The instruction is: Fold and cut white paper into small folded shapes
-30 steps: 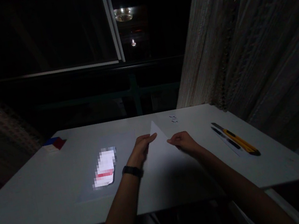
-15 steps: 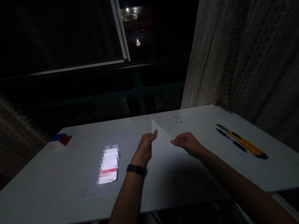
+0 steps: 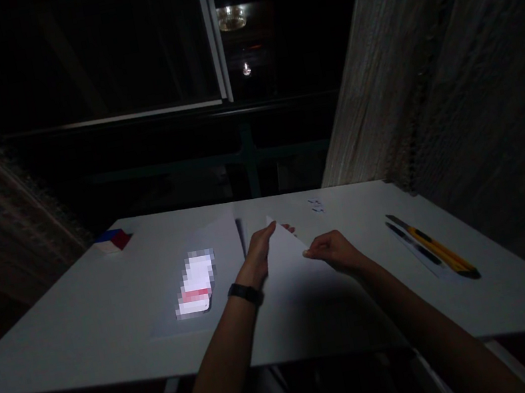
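Note:
A white sheet of paper (image 3: 287,263), its upper end narrowed to a point, is held up over the table between both hands. My left hand (image 3: 258,251), with a black band on the wrist, grips its left side near the tip, thumb on the near face and fingertips showing past the far edge. My right hand (image 3: 333,250) pinches the slanted right edge between thumb and finger. The sheet's lower part fades into the shadow below the hands. To the left, a lit phone (image 3: 195,284) with a blurred screen lies on other white paper (image 3: 223,244).
On the white table (image 3: 82,323), a yellow utility knife (image 3: 442,251) and a dark pen (image 3: 413,244) lie at the right. Small marked paper pieces (image 3: 316,205) are at the back. A blue, red and white block (image 3: 112,240) sits back left. Curtains (image 3: 352,72) hang beyond.
My left fingers have come round behind the paper's tip. A corner of the paper under the phone has lifted at its far right. The whole view has shifted slightly.

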### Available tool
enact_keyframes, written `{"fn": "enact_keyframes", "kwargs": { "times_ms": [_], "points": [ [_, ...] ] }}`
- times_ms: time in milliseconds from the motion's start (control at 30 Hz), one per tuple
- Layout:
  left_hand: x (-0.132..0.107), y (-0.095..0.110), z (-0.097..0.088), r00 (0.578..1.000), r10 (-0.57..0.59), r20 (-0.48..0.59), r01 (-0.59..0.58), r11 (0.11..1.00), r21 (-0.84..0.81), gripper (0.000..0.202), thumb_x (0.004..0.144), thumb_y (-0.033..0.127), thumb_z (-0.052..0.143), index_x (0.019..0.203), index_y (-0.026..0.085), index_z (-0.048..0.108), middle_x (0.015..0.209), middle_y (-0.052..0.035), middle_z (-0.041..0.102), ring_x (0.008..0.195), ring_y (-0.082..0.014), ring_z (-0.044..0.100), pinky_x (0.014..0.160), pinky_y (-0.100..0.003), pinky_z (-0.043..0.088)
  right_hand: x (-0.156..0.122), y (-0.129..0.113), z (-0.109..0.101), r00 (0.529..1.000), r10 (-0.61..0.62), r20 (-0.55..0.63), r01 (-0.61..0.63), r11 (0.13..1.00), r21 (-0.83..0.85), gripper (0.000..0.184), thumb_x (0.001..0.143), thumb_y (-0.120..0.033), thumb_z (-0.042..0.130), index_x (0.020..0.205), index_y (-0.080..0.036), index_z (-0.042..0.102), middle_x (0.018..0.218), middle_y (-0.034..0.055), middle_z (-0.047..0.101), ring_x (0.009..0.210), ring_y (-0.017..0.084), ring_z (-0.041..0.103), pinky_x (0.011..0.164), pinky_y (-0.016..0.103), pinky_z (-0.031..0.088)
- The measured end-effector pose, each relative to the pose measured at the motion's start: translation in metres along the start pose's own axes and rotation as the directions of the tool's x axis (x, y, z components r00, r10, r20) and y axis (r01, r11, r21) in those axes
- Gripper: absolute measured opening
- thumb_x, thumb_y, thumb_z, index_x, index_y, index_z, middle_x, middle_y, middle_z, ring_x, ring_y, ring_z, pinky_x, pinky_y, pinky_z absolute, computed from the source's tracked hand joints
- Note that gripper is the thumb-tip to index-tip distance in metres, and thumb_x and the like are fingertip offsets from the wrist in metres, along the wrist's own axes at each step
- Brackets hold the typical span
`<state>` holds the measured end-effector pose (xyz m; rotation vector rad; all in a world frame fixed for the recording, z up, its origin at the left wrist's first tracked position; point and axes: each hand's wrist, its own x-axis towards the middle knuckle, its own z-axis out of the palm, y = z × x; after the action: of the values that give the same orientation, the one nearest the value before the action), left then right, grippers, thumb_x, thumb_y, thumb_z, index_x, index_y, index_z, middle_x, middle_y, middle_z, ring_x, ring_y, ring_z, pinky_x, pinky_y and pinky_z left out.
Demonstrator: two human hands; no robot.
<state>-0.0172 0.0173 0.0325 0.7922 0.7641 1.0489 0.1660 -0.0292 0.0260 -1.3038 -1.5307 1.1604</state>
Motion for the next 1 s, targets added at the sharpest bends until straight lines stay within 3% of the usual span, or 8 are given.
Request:
{"fn": "enact_keyframes", "kwargs": {
  "times_ms": [200,467,767,900,1000],
  "points": [
    [-0.003,0.003,0.003,1.0,-0.006,-0.029,0.004,0.998,-0.06,0.03,0.079,0.031,0.058,0.094,0.005,0.064,0.094,-0.017,0.069,0.08,-0.0225,0.067,0.075,-0.032,0.053,-0.001,-0.003,-0.001,1.0,-0.002,0.005,0.003,0.999,-0.037,0.034,0.054,-0.046,0.073,0.052,-0.014,0.061,0.042,-0.0037,0.047,0.041,0.007,0.036,0.043,0.023,0.025],
    [0.001,0.005,-0.003,0.988,-0.156,-0.005,0.153,0.976,-0.152,0.031,0.08,0.029,0.055,0.101,0.006,0.062,0.089,-0.0153,0.07,0.075,-0.0218,0.067,0.072,-0.034,0.054,-0.001,-0.006,-0.003,1.0,0.022,0.008,-0.021,0.998,-0.058,0.029,0.052,-0.041,0.074,0.052,-0.014,0.063,0.041,-0.004,0.047,0.042,0.007,0.036,0.043,0.023,0.025],
    [0.002,0.004,-0.002,0.993,-0.111,0.04,0.115,0.985,-0.127,0.036,0.083,0.038,0.052,0.098,0.007,0.063,0.09,-0.0165,0.069,0.079,-0.0221,0.066,0.076,-0.034,0.052,0.001,-0.001,-0.005,0.999,0.023,-0.027,-0.023,1.0,0.005,0.032,0.051,-0.043,0.075,0.053,-0.014,0.063,0.044,-0.0023,0.052,0.042,0.008,0.04,0.044,0.023,0.028],
    [0.003,0.001,-0.002,0.998,-0.031,0.051,0.035,0.996,-0.086,0.038,0.081,0.044,0.056,0.09,0.008,0.064,0.075,-0.011,0.068,0.066,-0.0168,0.063,0.066,-0.028,0.051,0.002,0.002,-0.009,0.994,-0.002,-0.113,0.004,1.0,0.026,0.033,0.053,-0.046,0.074,0.055,-0.014,0.064,0.047,-0.001,0.056,0.044,0.01,0.044,0.045,0.024,0.031],
    [0.005,-0.003,-0.006,0.999,0.031,0.029,-0.031,0.999,-0.008,0.038,0.073,0.048,0.064,0.074,0.01,0.062,0.055,-0.002,0.06,0.046,-0.0092,0.052,0.047,-0.021,0.042,0.002,0.004,-0.01,0.985,-0.002,-0.172,0.006,1.0,0.023,0.035,0.053,-0.048,0.074,0.055,-0.014,0.063,0.045,-0.0015,0.054,0.043,0.009,0.043,0.045,0.024,0.031]
  ]
}}
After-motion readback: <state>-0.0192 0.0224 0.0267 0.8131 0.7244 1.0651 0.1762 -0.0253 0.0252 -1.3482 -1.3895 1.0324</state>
